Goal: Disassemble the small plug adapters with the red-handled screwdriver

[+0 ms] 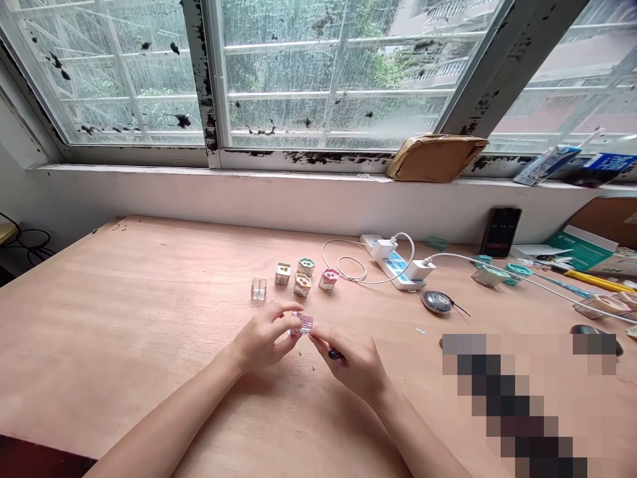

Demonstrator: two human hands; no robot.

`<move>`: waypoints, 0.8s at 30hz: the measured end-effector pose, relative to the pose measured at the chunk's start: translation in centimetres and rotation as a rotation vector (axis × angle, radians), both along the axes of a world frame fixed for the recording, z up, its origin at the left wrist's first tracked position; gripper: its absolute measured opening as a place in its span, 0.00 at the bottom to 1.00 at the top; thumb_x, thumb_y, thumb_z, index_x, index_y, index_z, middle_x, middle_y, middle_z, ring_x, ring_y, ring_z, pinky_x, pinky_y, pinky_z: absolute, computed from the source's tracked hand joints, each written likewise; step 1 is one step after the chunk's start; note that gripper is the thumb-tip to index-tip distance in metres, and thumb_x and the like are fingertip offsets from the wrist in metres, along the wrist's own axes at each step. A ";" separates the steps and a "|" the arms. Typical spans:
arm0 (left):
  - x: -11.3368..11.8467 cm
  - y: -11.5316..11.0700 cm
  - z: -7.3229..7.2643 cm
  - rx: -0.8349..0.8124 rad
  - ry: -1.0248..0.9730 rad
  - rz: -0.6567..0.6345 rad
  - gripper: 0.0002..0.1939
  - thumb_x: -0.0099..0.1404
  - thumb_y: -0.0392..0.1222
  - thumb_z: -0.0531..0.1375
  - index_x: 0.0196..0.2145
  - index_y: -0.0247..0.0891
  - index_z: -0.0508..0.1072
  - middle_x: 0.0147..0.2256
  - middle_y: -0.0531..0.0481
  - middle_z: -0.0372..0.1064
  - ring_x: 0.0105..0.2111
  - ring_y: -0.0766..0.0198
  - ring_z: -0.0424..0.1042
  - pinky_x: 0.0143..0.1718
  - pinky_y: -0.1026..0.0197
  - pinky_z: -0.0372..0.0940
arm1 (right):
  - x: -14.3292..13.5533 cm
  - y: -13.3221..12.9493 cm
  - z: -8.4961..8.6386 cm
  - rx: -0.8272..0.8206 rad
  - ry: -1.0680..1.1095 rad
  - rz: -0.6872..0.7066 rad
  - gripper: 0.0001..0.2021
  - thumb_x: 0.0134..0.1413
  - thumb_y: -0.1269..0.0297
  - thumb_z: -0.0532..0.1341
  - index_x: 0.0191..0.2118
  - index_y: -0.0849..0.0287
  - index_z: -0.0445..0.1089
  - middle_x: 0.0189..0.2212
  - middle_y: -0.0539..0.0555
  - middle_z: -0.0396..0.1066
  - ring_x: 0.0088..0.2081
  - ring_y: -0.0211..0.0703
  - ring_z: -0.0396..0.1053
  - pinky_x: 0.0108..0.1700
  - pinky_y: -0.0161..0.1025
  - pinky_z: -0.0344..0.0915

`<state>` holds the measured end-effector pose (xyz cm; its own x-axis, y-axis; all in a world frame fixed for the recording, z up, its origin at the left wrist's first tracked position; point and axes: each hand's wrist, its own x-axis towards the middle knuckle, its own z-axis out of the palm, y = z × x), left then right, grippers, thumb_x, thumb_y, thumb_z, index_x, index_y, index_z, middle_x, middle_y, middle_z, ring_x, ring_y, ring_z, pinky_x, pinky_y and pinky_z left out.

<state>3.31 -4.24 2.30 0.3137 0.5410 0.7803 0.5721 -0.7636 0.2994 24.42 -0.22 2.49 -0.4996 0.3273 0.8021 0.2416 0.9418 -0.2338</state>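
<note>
My left hand (266, 335) pinches a small clear pink plastic box (304, 323) between thumb and fingers, just above the wooden table. My right hand (355, 365) is closed, its fingertips at the box's near right edge. A dark blue rounded end of a slim tool (334, 354) shows in the right hand; the rest is hidden by the fingers. Beyond the hands stand similar small boxes: a clear one (259, 289), a yellowish one (283, 273), a green-topped one (306, 266), an orange-topped one (302, 284) and a pink-topped one (328, 279).
Tiny dark bits lie on the table (199, 299) near my hands. A white power strip (393, 262) with plugs and cables lies at the back right, near a round silver-and-black object (438, 302). A phone (500, 231) leans on the wall. Farther right are a yellow tool (597, 280) and green pieces.
</note>
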 end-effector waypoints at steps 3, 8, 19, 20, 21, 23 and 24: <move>0.0 0.0 0.0 0.000 0.008 0.019 0.09 0.69 0.31 0.58 0.45 0.39 0.72 0.48 0.41 0.71 0.45 0.59 0.75 0.41 0.58 0.74 | 0.0 -0.1 0.1 0.011 0.007 0.005 0.08 0.64 0.76 0.60 0.44 0.57 0.74 0.21 0.46 0.72 0.20 0.32 0.67 0.26 0.31 0.61; 0.0 -0.1 0.2 0.021 0.022 0.050 0.07 0.69 0.31 0.58 0.43 0.39 0.72 0.48 0.42 0.71 0.45 0.59 0.74 0.39 0.59 0.73 | 0.0 -0.3 0.5 0.030 0.052 -0.073 0.04 0.64 0.72 0.62 0.41 0.57 0.73 0.22 0.47 0.73 0.19 0.32 0.67 0.25 0.31 0.61; 0.1 -0.2 0.3 0.025 0.021 0.065 0.05 0.69 0.32 0.58 0.40 0.39 0.72 0.48 0.42 0.71 0.41 0.61 0.75 0.34 0.62 0.70 | -0.2 -0.3 0.4 0.058 0.035 -0.006 0.09 0.63 0.76 0.62 0.46 0.58 0.73 0.21 0.46 0.71 0.20 0.32 0.65 0.25 0.31 0.58; 0.1 -0.2 0.3 0.020 0.016 0.057 0.05 0.69 0.32 0.58 0.41 0.39 0.72 0.48 0.42 0.71 0.41 0.61 0.75 0.34 0.62 0.70 | -0.3 -0.3 0.3 0.062 0.032 -0.002 0.09 0.63 0.77 0.61 0.45 0.58 0.74 0.21 0.46 0.70 0.20 0.32 0.65 0.25 0.32 0.58; 0.1 -0.2 0.2 0.016 0.011 0.049 0.05 0.69 0.32 0.58 0.41 0.39 0.72 0.48 0.41 0.71 0.40 0.61 0.75 0.34 0.62 0.70 | -0.4 -0.3 0.3 0.062 0.029 -0.001 0.09 0.63 0.77 0.61 0.45 0.58 0.74 0.21 0.46 0.70 0.20 0.32 0.64 0.25 0.32 0.58; 0.1 -0.2 0.2 0.010 0.002 0.030 0.06 0.69 0.31 0.58 0.42 0.38 0.72 0.48 0.41 0.71 0.40 0.61 0.75 0.34 0.62 0.70 | -0.5 -0.2 0.1 0.060 0.027 0.001 0.10 0.63 0.78 0.61 0.44 0.58 0.74 0.21 0.46 0.69 0.20 0.32 0.64 0.26 0.32 0.57; 0.1 -0.2 0.2 0.008 -0.001 0.021 0.06 0.69 0.31 0.58 0.42 0.38 0.72 0.48 0.41 0.71 0.39 0.61 0.75 0.34 0.62 0.70 | -0.5 -0.2 0.0 0.057 0.026 0.003 0.10 0.63 0.78 0.61 0.45 0.59 0.74 0.21 0.46 0.70 0.20 0.32 0.64 0.26 0.32 0.57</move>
<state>3.44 -4.41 2.53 0.3016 0.5417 0.7846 0.5880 -0.7535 0.2941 23.95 -0.42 2.53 -0.4794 0.2793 0.8320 0.2335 0.9544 -0.1858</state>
